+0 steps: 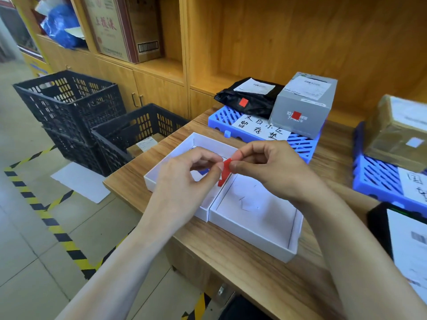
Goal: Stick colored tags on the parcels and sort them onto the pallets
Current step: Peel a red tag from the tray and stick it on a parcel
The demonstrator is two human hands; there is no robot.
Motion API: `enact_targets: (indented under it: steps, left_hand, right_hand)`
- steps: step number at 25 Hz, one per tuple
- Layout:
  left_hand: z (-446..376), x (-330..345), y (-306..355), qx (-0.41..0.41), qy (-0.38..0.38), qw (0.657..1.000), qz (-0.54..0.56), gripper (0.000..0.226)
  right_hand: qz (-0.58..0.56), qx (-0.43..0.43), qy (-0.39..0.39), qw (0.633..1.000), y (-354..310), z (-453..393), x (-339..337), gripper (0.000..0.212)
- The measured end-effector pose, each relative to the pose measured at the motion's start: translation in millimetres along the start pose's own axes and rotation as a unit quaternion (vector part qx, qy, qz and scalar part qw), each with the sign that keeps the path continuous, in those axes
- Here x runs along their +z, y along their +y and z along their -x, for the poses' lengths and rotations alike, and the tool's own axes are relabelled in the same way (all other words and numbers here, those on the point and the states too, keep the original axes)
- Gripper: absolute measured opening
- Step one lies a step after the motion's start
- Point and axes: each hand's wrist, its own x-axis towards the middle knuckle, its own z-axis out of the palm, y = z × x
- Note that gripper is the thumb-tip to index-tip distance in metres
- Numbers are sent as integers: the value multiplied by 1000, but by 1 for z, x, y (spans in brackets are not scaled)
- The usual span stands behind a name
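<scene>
Both hands meet over two white open trays (254, 236) on the wooden table. My left hand (184, 179) and my right hand (265, 167) pinch the same red tag strip (225, 170) between fingertips. A bit of blue tag (204, 172) shows in the left tray under my left hand. On the far blue pallet (298, 144) lie a black bag parcel (249, 98) and a grey box parcel (305, 105), each with a red tag. A second blue pallet (379, 181) at the right carries a brown taped parcel (397, 132).
Stacked black plastic crates (69, 98) stand on the floor at the left, one (138, 132) holding a parcel. A black parcel with a white label (406, 245) lies at the right table edge. Wooden shelving (254, 42) backs the table. Yellow-black tape marks the floor.
</scene>
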Motion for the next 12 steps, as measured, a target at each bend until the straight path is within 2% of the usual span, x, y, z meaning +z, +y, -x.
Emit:
enact_targets:
  steps: [7,12]
  left_hand:
    - [9,31,12,-45,-50,990,124,11]
    - [8,42,15,-111,-75,955,266,13]
  right_hand:
    - [-81,-27,84,993,30,25,-4,1]
    - [-153,-9,109,982,38,31,-12,4]
